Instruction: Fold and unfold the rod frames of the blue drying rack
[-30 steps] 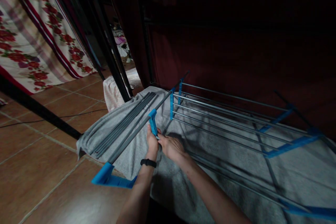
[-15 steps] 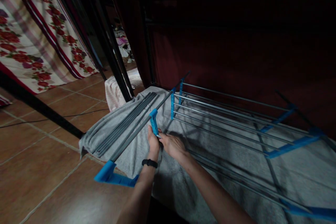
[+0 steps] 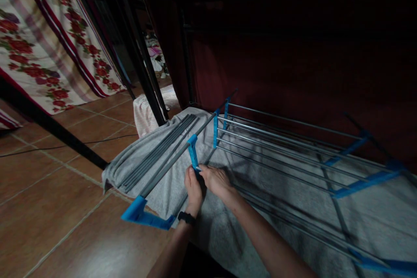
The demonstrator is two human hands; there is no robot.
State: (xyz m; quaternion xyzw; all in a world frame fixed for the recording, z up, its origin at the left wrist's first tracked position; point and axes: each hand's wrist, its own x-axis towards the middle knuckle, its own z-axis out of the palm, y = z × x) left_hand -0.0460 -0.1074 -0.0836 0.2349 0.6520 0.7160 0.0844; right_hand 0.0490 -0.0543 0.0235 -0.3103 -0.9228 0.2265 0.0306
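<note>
A partly assembled drying rack of grey metal tubes and blue plastic brackets lies on a grey cloth. My left hand (image 3: 193, 186), a dark band at its wrist, closes around the lower end of a blue bracket (image 3: 193, 150) that hangs from a grey side tube (image 3: 167, 169). My right hand (image 3: 215, 179) pinches the pale end of a thin metal rod (image 3: 198, 168) against that bracket. Its fingers cover most of the joint. A blue corner piece (image 3: 146, 217) sits at the near end of the side tube, left of my left wrist.
Several loose grey tubes (image 3: 156, 152) lie side by side on the grey cloth (image 3: 224, 234). Joined rods (image 3: 276, 152) stretch right to other blue brackets (image 3: 368, 182). Black metal posts (image 3: 58, 128) stand at left, near a flowered curtain (image 3: 48, 39) and a cable (image 3: 97, 141) on tiles.
My left hand has shifted slightly down on the bracket, and its wrist has moved right. My right hand keeps its pinch at the joint. The view has turned a little left.
</note>
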